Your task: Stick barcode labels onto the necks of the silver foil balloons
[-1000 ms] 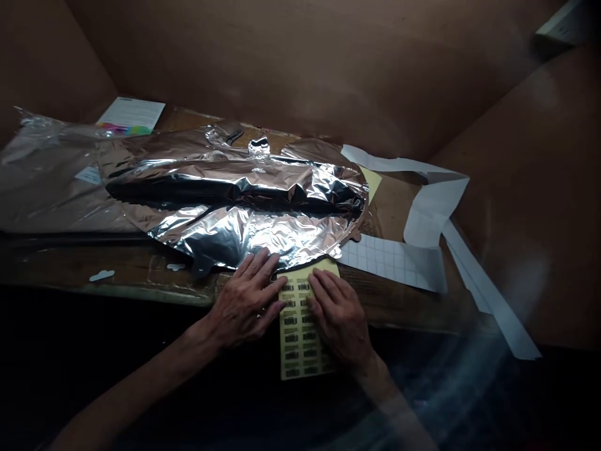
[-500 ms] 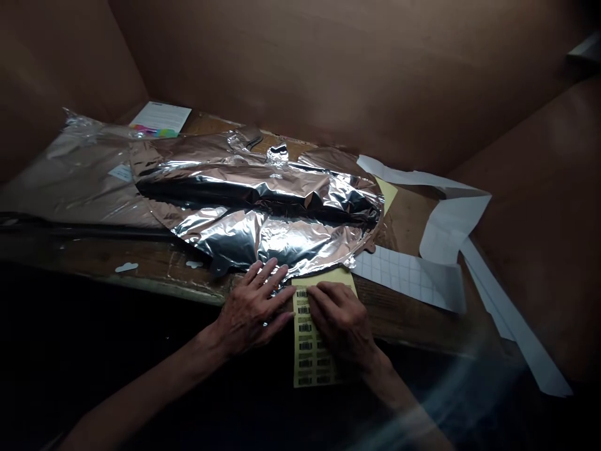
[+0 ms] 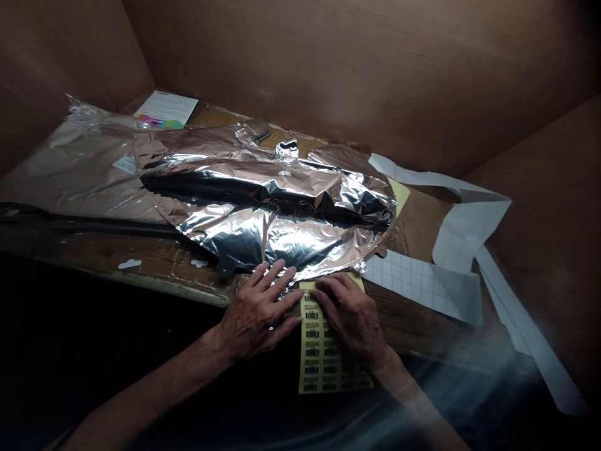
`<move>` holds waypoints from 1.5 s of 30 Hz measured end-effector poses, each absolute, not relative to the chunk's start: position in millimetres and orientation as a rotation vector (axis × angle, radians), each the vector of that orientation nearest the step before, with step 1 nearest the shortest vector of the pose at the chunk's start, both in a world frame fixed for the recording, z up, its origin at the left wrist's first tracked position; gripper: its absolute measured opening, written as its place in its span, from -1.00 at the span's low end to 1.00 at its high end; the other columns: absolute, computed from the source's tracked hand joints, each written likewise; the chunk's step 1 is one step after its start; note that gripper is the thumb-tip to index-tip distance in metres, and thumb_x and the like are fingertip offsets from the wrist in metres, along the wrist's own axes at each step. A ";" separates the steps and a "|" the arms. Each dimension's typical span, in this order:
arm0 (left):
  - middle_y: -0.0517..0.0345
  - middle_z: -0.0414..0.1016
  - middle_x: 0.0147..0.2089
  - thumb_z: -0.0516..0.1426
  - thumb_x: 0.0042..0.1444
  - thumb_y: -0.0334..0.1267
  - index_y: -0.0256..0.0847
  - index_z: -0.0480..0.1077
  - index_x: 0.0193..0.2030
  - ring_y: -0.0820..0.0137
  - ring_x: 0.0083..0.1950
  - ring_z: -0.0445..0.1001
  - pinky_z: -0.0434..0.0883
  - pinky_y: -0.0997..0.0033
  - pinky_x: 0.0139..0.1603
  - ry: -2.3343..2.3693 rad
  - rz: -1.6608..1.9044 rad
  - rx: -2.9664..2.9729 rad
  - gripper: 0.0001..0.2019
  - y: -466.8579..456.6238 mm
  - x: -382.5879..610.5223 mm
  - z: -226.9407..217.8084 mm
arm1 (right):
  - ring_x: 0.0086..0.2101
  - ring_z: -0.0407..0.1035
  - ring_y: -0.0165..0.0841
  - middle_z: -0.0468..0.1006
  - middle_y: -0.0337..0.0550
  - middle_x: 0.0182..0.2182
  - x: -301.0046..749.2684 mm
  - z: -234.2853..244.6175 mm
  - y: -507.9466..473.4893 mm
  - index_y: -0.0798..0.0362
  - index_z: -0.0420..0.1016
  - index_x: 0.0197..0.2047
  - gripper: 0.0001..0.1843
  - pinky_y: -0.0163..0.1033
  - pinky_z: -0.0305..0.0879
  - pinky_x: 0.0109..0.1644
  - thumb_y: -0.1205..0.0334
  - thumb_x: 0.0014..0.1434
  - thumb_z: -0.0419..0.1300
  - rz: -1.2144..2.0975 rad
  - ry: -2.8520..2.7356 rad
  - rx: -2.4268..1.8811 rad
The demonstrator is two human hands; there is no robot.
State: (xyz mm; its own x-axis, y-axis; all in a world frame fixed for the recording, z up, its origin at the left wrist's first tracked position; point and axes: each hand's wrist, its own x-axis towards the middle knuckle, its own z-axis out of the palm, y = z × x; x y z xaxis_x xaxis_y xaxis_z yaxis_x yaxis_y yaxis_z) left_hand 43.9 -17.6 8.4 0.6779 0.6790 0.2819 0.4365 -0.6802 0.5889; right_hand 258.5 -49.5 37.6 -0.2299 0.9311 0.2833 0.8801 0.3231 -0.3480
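A yellow sheet of barcode stickers (image 3: 312, 351) hangs over the table's front edge, its top end under the foil. My right hand (image 3: 350, 316) is closed at the top of the sheet, thumb and fingertips pinched at a corner of the uppermost row. Whether a sticker is between them is too small to tell. My left hand (image 3: 260, 307) lies with fingers spread, its fingertips on the lower edge of a shiny silver foil balloon (image 3: 277, 200). Its thumb reaches the left edge of the sheet.
Clear plastic film (image 3: 70, 156) spreads to the left of the balloon. White backing paper strips (image 3: 417, 282) curl over the right side. A printed card (image 3: 169, 108) lies at the back left. Wooden walls (image 3: 328, 69) enclose the table (image 3: 154, 269).
The view has shifted slightly, so everything sits a little further right. Both hands keep nearly the same places on the balloon and the sticker sheet.
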 end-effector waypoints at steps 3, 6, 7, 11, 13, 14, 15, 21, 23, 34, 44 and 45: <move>-0.04 0.20 0.38 0.16 0.17 -0.18 -0.07 0.36 0.21 -0.07 0.44 0.05 -0.01 -0.25 0.41 0.855 0.689 2.382 -0.55 -17.3 44.0 8.5 | -0.37 0.39 -0.37 0.48 -0.15 -0.37 256.8 39.0 -47.4 0.06 0.42 -0.32 -0.74 -0.28 0.28 -0.33 0.22 0.37 0.01 0.094 -2.210 -1.653; -0.04 0.20 0.38 0.16 0.17 -0.17 -0.07 0.35 0.22 -0.05 0.44 0.05 -0.01 -0.24 0.41 0.870 0.654 2.430 -0.54 -17.0 44.0 8.5 | -0.41 0.37 -0.39 0.47 -0.19 -0.40 258.7 44.2 -46.8 0.04 0.38 -0.36 -0.74 -0.30 0.26 -0.38 0.21 0.36 0.01 0.259 -2.199 -1.665; -0.04 0.19 0.38 0.16 0.18 -0.15 -0.07 0.34 0.23 -0.05 0.44 0.04 0.00 -0.23 0.41 0.874 0.633 2.454 -0.54 -16.9 43.9 8.4 | -0.41 0.38 -0.40 0.47 -0.20 -0.40 260.0 46.3 -46.9 0.04 0.38 -0.35 -0.75 -0.32 0.27 -0.38 0.21 0.36 0.02 0.342 -2.153 -1.669; -0.05 0.16 0.40 0.09 0.22 -0.09 -0.10 0.34 0.23 -0.07 0.44 0.02 0.01 -0.22 0.40 0.875 0.567 2.527 -0.55 -16.1 43.2 7.3 | -0.38 0.40 -0.40 0.49 -0.21 -0.39 263.8 48.8 -48.3 0.03 0.39 -0.33 -0.78 -0.33 0.33 -0.33 0.20 0.35 0.04 0.506 -1.946 -1.671; -0.07 0.16 0.40 0.07 0.24 -0.08 -0.12 0.34 0.23 -0.07 0.44 0.02 0.01 -0.21 0.40 0.874 0.567 2.530 -0.56 -15.9 42.8 6.9 | -0.34 0.42 -0.38 0.50 -0.17 -0.33 262.7 45.2 -49.2 0.04 0.42 -0.26 -0.80 -0.31 0.35 -0.28 0.19 0.36 0.04 0.430 -1.952 -1.661; -0.07 0.16 0.40 0.07 0.24 -0.09 -0.12 0.34 0.23 -0.07 0.44 0.02 0.01 -0.21 0.40 0.871 0.577 2.524 -0.56 -15.9 42.7 6.7 | -0.32 0.42 -0.37 0.50 -0.16 -0.30 261.4 42.9 -49.4 0.04 0.43 -0.23 -0.81 -0.29 0.34 -0.27 0.18 0.36 0.04 0.367 -1.985 -1.660; -0.07 0.16 0.40 0.07 0.23 -0.10 -0.12 0.34 0.23 -0.07 0.45 0.01 0.00 -0.22 0.40 0.867 0.587 2.512 -0.56 -15.9 42.6 6.6 | -0.32 0.42 -0.36 0.49 -0.15 -0.29 259.8 40.9 -49.4 0.04 0.43 -0.21 -0.80 -0.28 0.33 -0.28 0.17 0.36 0.04 0.303 -2.029 -1.662; -0.05 0.17 0.39 0.15 0.18 -0.14 -0.10 0.30 0.27 -0.08 0.44 0.02 -0.05 -0.24 0.42 0.846 0.655 2.376 -0.50 -16.1 44.2 6.1 | -0.39 0.36 -0.39 0.44 -0.21 -0.39 257.2 43.1 -47.6 0.04 0.35 -0.34 -0.78 -0.30 0.25 -0.36 0.22 0.36 0.02 0.380 -2.148 -1.668; -0.06 0.18 0.39 0.16 0.17 -0.15 -0.10 0.30 0.27 -0.08 0.44 0.04 -0.04 -0.23 0.42 0.846 0.666 2.358 -0.49 -16.1 44.9 5.8 | -0.38 0.36 -0.40 0.45 -0.20 -0.38 261.0 47.2 -49.4 0.04 0.35 -0.33 -0.78 -0.31 0.28 -0.33 0.20 0.36 0.03 0.490 -2.069 -1.605; -0.03 0.55 0.07 0.15 0.18 -0.38 -0.31 0.45 0.00 0.14 0.21 0.43 0.40 0.03 0.24 0.970 1.134 2.650 -0.75 -9.4 14.6 13.4 | -0.47 0.40 -0.44 0.48 -0.22 -0.48 238.6 68.2 -32.8 0.11 0.43 -0.22 -0.63 -0.38 0.33 -0.41 -0.04 0.14 0.29 1.233 -1.240 -1.494; -0.03 0.50 0.14 0.13 0.21 -0.34 -0.31 0.45 0.02 0.08 0.24 0.39 0.41 -0.06 0.23 1.037 1.074 2.693 -0.74 -7.6 9.7 0.3 | -0.47 0.34 -0.46 0.54 -0.12 -0.31 221.3 49.1 -4.6 0.12 0.49 -0.18 -0.59 -0.35 0.32 -0.42 -0.08 0.12 0.30 1.258 -1.318 -1.503; -0.04 0.50 0.14 0.13 0.21 -0.34 -0.32 0.45 0.02 0.08 0.24 0.39 0.41 -0.06 0.22 1.030 1.083 2.693 -0.74 -7.2 9.2 0.1 | -0.46 0.34 -0.45 0.54 -0.12 -0.32 221.7 47.7 -4.0 0.12 0.49 -0.19 -0.58 -0.35 0.30 -0.42 -0.09 0.12 0.29 1.247 -1.312 -1.520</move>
State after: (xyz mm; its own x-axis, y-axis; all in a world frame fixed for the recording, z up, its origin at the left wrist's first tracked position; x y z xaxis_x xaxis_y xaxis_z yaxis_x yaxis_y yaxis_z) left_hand 9.2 -7.2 0.1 0.5294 0.6060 0.5937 0.5627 -0.7746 0.2888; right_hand 221.7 -4.0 47.7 -0.0042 0.9815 -0.1915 0.2411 -0.1848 -0.9527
